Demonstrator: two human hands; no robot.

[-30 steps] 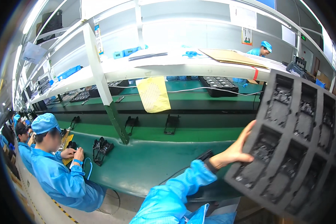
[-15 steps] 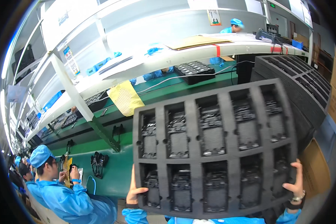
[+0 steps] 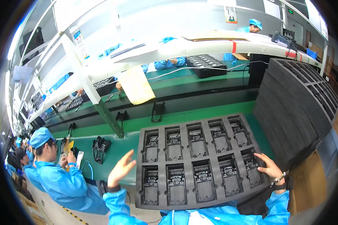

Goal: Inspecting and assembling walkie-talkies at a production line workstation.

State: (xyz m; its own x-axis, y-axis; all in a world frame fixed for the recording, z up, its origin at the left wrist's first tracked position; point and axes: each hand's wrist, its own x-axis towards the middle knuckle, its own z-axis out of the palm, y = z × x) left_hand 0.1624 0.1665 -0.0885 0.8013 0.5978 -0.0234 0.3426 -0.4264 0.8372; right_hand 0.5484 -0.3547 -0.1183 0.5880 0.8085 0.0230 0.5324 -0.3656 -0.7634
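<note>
A dark grey foam tray (image 3: 162,150) lies on the green workbench in front of me. Each of its pockets, set in two rows, holds a black plastic frame (image 3: 204,182). Off the tray's left side, my left hand (image 3: 121,168) is raised with fingers apart and holds nothing. My right hand (image 3: 269,167) is open at the tray's right edge, its spread fingers over the end pocket of the near row. Whether those fingertips touch the foam I cannot tell.
A tall stack of similar foam trays (image 3: 293,108) stands at the right, beside a cardboard box (image 3: 308,180). Loose black frames (image 3: 100,149) lie on the bench at left, near a seated co-worker (image 3: 60,180). Yellow perforated sheet (image 3: 137,87) hangs from the white shelf.
The foam tray, held tilted up between both hands before, now lies lower on the bench. My left hand has let go and moved left; my right hand has opened at its edge.
</note>
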